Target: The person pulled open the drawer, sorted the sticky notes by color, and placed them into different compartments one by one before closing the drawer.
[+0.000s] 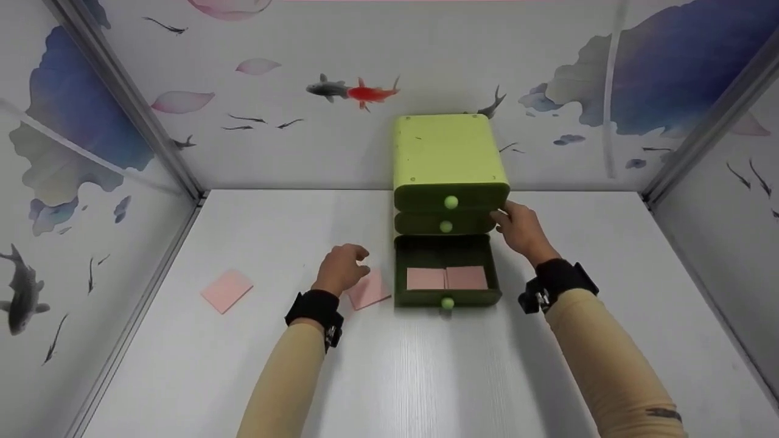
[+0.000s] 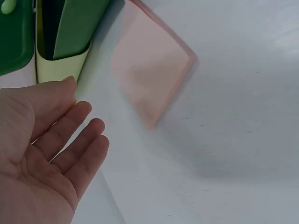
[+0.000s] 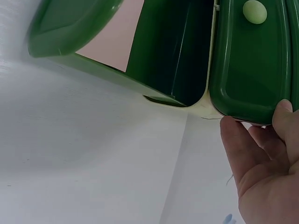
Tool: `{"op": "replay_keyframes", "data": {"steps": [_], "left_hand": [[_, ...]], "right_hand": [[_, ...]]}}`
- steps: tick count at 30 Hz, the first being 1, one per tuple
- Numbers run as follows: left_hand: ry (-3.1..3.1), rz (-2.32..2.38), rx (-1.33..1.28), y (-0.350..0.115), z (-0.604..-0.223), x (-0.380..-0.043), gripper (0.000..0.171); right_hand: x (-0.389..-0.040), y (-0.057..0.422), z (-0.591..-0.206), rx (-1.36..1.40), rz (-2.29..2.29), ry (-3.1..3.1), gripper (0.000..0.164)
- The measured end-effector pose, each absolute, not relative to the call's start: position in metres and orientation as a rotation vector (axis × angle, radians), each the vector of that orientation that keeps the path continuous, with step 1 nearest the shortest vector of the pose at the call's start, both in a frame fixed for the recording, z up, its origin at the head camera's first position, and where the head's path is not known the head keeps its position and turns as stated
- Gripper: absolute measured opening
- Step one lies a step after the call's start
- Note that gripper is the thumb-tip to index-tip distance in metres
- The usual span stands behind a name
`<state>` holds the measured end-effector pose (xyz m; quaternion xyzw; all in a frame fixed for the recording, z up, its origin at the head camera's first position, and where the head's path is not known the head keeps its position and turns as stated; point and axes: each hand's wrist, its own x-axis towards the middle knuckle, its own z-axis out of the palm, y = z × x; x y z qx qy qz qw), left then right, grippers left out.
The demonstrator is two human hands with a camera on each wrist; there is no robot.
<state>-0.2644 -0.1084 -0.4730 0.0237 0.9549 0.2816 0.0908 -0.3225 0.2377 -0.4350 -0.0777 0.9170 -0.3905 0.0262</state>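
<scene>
A small green cabinet [image 1: 449, 149] has three drawers with round pale knobs; its bottom drawer [image 1: 447, 298] is pulled out. Inside that drawer lie two pink paper pads [image 1: 426, 278] side by side. My right hand [image 1: 522, 230] rests against the cabinet's right side by the middle drawer [image 3: 252, 60], its fingers fairly straight and the thumb at the drawer's edge. My left hand [image 1: 342, 267] is empty, fingers loosely bent, above the table left of the drawer. Beside it, partly overlapped in the head view, a pink paper pad [image 2: 152, 65] lies on the table.
Another pink paper pad [image 1: 227, 291] lies farther left on the white table [image 1: 420, 377]. The cabinet stands near the back wall [image 1: 274, 146], which is printed with fish and petals. Side walls rise at the left and right edges of the table.
</scene>
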Motion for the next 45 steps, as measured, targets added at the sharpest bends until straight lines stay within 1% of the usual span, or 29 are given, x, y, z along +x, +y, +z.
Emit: {"op": "replay_keyframes", "data": {"steps": [7,11,14,19,22,24,28,34,37,41,45], "left_hand": [[2.813,0.708,0.061,-0.102,-0.486,-0.256,0.054],[2.832,0.643,0.101,-0.1,-0.493,-0.253,0.057],[2.851,0.558,0.136,-0.1,-0.498,-0.252,0.054],[2.898,0.48,0.163,-0.097,-0.502,-0.252,0.043],[2.932,0.5,0.161,-0.096,-0.502,-0.25,0.037],[2.943,0.521,0.153,-0.096,-0.501,-0.249,0.037],[2.927,0.554,0.106,-0.096,-0.498,-0.247,0.043],[2.928,0.535,0.09,-0.094,-0.495,-0.248,0.047],[2.949,0.524,0.111,-0.093,-0.495,-0.249,0.043],[2.985,0.553,0.107,-0.091,-0.495,-0.253,0.028],[2.98,0.609,0.056,-0.092,-0.493,-0.256,0.025]], "right_hand": [[-0.322,0.24,-0.436,-0.241,-1.191,2.857,0.033],[-0.321,0.241,-0.436,-0.256,-1.16,2.88,0.033],[-0.319,0.241,-0.435,-0.261,-1.16,2.874,0.035],[-0.319,0.24,-0.435,-0.248,-1.151,2.908,0.033],[-0.32,0.239,-0.436,-0.208,-1.204,2.874,0.035],[-0.321,0.239,-0.437,-0.18,-1.281,2.806,0.038],[-0.321,0.239,-0.437,-0.146,-1.414,2.676,0.04],[-0.321,0.237,-0.433,-0.146,-1.396,2.702,0.039],[-0.321,0.236,-0.433,-0.125,-1.396,2.706,0.038],[-0.321,0.235,-0.431,-0.139,-1.384,2.713,0.038],[-0.321,0.235,-0.43,-0.166,-1.358,2.734,0.039]]}}
